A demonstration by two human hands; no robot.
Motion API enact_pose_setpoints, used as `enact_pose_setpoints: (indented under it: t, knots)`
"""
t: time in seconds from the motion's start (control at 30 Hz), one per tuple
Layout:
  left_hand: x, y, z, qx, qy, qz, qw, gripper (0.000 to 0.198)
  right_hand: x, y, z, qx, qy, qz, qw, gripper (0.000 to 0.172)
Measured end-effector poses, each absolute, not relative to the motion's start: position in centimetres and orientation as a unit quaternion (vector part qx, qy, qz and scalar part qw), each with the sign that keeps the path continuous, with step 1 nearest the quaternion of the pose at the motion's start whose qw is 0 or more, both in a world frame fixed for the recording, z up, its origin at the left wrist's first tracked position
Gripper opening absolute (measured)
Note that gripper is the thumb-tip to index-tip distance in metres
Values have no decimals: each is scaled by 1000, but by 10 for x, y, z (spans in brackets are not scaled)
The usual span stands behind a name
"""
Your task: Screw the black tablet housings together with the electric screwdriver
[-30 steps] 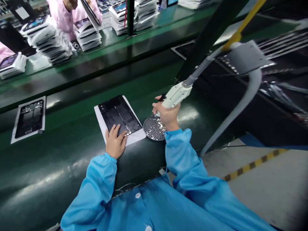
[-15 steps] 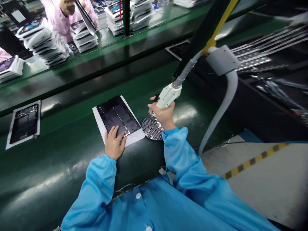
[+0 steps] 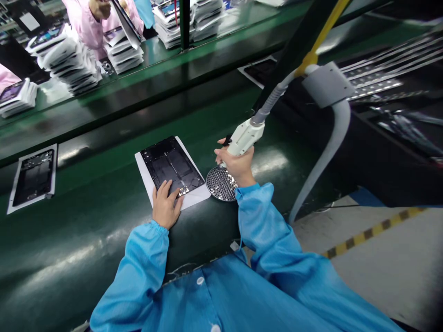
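Observation:
My left hand (image 3: 164, 206) lies with fingers spread on the near edge of an opened tablet housing (image 3: 173, 166), dark with a small circuit board at its near corner. The housing rests on a white sheet (image 3: 195, 197). In my right hand (image 3: 239, 167) is a pale electric screwdriver (image 3: 246, 136), on a grey ribbed cable. Its lower end points down over a round metal dish (image 3: 221, 184) full of small holes, beside the sheet; my hand hides the tip.
Another opened tablet (image 3: 34, 175) lies on a white sheet at left on the green bench (image 3: 104, 221). Behind a rail, a person in pink (image 3: 85, 27) handles a tablet among paper-layered stacks (image 3: 74, 62). A grey bent pipe (image 3: 323, 157) and dark rack (image 3: 387, 157) stand right.
The whole view has shifted slightly. Both hands keep the same places on the tablet housing and over the holed dish. A blue sleeve shows at the top, behind the pink-clad person.

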State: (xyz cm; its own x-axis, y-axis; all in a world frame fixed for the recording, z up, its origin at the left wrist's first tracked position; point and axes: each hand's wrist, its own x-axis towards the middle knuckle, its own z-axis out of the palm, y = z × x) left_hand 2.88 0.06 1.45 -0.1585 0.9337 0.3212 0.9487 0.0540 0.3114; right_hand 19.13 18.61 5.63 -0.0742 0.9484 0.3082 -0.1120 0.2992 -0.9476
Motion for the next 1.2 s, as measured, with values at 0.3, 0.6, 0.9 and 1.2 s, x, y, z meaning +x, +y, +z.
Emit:
enact_pose_setpoints:
  t: [0.3, 0.6, 0.9, 1.2]
  knots:
    - [31, 2, 12, -639, -737, -220, 12, 27, 180, 167, 67, -316, -553, 477, 605, 20]
    - [32, 2, 14, -638, -741, -207, -5, 29, 128, 107, 68, -284, -591, 601, 456, 25]
    - [34, 1, 18, -640, -742, -198, -28, 30, 120, 97, 57, -299, -596, 609, 429, 30]
    - [34, 0, 13, -640, -744, -192, -24, 30, 121, 94, 55, -270, -642, 588, 412, 25]
